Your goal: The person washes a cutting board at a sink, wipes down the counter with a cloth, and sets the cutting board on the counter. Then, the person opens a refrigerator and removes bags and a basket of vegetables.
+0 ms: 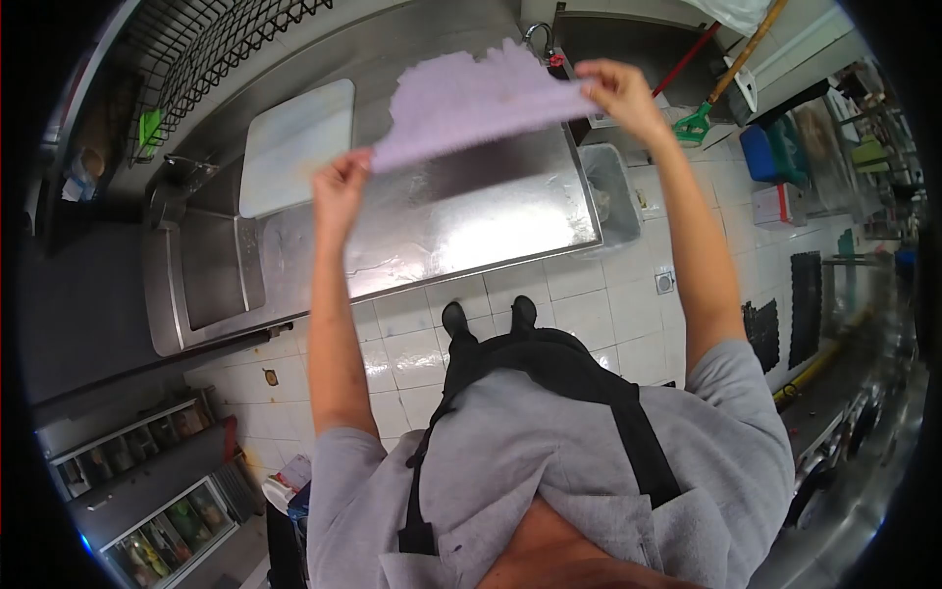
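A lilac cloth (pixel 481 103) is stretched above the steel counter (pixel 491 211), its far edge ragged and billowing. My left hand (pixel 340 185) pinches one near corner. The opposite corner is between the fingers of my right hand (pixel 624 96), which is raised past the counter's right end. Both arms are extended forward, with the near edge of the cloth pulled almost straight between them. Behind my left hand, a white cutting board (pixel 297 147) lies on the counter beside the sink.
A steel sink basin (pixel 214 265) is at the left. A grey plastic bin (pixel 613 187) stands off the counter's right end, with a green-ended tool (pixel 693 126) behind it. A wire rack (pixel 221 54) hangs upper left. Tiled floor (pixel 628 294) surrounds my feet.
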A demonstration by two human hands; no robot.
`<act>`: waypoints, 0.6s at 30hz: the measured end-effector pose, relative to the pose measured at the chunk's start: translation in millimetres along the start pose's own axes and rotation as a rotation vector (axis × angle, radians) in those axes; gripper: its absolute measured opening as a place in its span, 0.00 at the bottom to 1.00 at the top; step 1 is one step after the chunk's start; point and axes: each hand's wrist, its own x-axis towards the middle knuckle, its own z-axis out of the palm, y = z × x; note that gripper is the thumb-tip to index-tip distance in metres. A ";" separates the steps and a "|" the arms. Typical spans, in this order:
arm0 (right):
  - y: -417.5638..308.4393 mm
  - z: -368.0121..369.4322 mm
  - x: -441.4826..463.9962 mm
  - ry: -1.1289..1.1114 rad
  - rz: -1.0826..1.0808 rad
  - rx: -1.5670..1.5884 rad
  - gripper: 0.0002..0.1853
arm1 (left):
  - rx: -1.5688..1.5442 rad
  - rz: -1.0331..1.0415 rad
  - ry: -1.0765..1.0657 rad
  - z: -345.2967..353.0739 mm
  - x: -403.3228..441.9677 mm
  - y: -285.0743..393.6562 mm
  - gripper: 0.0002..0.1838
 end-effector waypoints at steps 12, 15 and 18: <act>96.7 80.9 -198.1 0.069 0.358 -0.297 0.12 | 0.391 -0.084 -0.205 86.6 -132.0 -107.6 0.10; 102.1 91.1 -215.4 0.024 0.318 -0.348 0.11 | 0.310 -0.012 -0.335 73.4 -139.2 -117.0 0.11; 115.9 93.1 -221.3 -0.129 0.312 -0.606 0.12 | 0.182 -0.121 -0.217 11.7 -112.5 -141.3 0.16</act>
